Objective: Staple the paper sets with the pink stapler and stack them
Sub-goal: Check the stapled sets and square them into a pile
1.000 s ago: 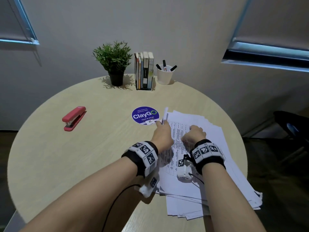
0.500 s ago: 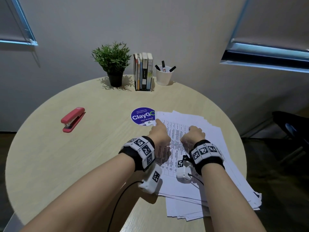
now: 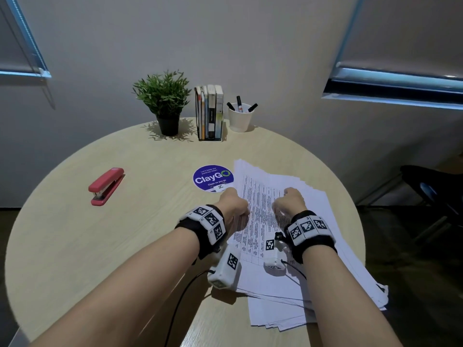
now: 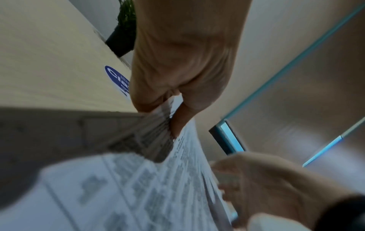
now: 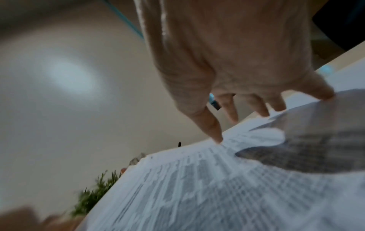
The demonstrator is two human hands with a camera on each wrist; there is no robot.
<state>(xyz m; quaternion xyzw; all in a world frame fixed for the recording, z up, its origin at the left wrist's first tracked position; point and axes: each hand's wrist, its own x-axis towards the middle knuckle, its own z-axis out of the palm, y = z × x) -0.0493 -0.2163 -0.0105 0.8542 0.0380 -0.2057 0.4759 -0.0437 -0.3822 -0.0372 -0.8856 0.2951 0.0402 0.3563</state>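
Note:
A loose pile of printed paper sheets [image 3: 313, 271] lies on the right half of the round table [image 3: 100, 246]. My left hand [image 3: 234, 200] is at the pile's left edge; in the left wrist view its thumb and fingers [image 4: 173, 109] pinch the edge of the top sheets [image 4: 177, 179]. My right hand [image 3: 290, 200] rests on top of the pile, its spread fingertips [image 5: 217, 137] pressing down on the top sheet [image 5: 197, 187]. The pink stapler [image 3: 106, 186] lies shut on the table's left side, well away from both hands.
A round blue sticker [image 3: 213, 177] sits just beyond my left hand. At the table's far edge stand a potted plant [image 3: 164, 101], a row of books [image 3: 210, 112] and a white cup of markers [image 3: 240, 117]. A dark chair [image 3: 431, 186] stands off the table's right side.
One second ago my left hand held a sheet edge raised at the pile's far left corner. That edge has since gone down, and the hand has slid back along the left edge. My right hand stays put.

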